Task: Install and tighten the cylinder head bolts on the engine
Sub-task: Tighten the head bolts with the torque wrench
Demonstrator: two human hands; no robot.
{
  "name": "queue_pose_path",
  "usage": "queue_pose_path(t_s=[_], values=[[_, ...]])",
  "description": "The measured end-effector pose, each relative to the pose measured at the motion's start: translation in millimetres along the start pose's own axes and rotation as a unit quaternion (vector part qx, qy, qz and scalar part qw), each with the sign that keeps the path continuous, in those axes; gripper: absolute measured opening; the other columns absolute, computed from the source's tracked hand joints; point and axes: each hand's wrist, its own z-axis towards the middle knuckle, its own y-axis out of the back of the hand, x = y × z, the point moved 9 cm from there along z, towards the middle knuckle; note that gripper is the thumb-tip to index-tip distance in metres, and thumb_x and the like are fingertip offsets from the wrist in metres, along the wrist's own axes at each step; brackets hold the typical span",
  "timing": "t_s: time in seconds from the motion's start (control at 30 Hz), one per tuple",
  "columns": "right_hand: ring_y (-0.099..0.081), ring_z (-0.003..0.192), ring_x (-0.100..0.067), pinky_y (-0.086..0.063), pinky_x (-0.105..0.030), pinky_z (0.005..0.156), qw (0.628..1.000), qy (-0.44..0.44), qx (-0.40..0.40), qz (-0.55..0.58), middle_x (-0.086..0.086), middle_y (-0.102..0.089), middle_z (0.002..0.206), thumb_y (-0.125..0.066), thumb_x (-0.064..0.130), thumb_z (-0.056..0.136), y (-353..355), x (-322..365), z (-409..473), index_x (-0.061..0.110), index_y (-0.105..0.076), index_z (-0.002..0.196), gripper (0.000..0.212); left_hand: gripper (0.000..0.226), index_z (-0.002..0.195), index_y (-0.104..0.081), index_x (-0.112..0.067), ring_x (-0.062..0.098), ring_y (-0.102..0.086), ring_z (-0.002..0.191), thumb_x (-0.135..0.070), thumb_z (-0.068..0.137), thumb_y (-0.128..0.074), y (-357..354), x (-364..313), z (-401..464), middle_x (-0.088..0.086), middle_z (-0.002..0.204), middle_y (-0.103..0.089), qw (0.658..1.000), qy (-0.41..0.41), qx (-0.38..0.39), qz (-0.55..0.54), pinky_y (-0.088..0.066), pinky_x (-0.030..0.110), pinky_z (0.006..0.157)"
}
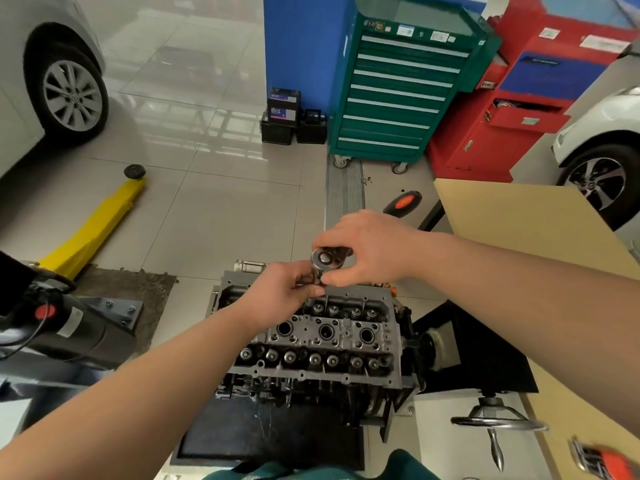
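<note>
I have one view only — a wide-angle camera worn on the head, looking forward and steeply down. It sits close above the engine (322, 337), which fills the lower centre, with both forearms reaching in from the bottom corners. Farther up, the frame takes in tiled floor (214, 202) and a green tool cabinet (398, 95) — lines bend near the edges.

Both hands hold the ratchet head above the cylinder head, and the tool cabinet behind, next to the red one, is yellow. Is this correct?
Not quite: the tool cabinet is green, as the head view shows. The rest stands: both hands, left hand and right hand, hold the ratchet head above the cylinder head.
</note>
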Motion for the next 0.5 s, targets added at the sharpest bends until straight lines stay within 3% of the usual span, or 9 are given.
queue_pose_path(t_s=[0.27, 0.4, 0.5], values=[[-0.058, 0.090, -0.013, -0.049, -0.037, 0.075, 0.998, -0.041, -0.018, 0.038, 0.017, -0.063, 0.093, -0.044, 0.078, 0.082, -3.5, -15.9, -6.7, 0.038, -0.062, 0.121, 0.059, 0.012, 0.097, -0.070, -0.020, -0.003, -0.061, 0.072, -0.008, 0.096, -0.073, -0.5, -6.2, 5.8, -0.017, 0.083, -0.072, 1.000, 0.009, -0.001, -0.020, -0.046, 0.008, 0.069], [-0.054, 0.079, -0.012, -0.040, -0.034, 0.062, 0.998, -0.045, -0.049, 0.016, 0.022, -0.050, 0.077, -0.039, 0.085, 0.084, -9.9, -11.3, -13.8, 0.042, -0.058, 0.115, 0.056, 0.030, 0.085, -0.061, -0.033, -0.002, -0.056, 0.063, -0.008, 0.097, -0.073, 0.1, -4.9, -2.0, -0.027, 0.069, -0.063, 1.000, -0.008, -0.015, 0.010, -0.040, 0.009, 0.061], [-0.056, 0.084, -0.014, -0.048, -0.038, 0.069, 0.999, -0.017, -0.050, 0.002, 0.019, -0.057, 0.085, -0.037, 0.085, 0.084, -13.1, 1.7, -14.4, 0.040, -0.059, 0.121, 0.062, 0.029, 0.085, -0.059, -0.036, 0.001, -0.054, 0.063, -0.014, 0.098, -0.073, 0.6, -5.2, -12.3, -0.026, 0.070, -0.061, 0.998, -0.021, -0.038, 0.045, -0.037, 0.011, 0.061]])
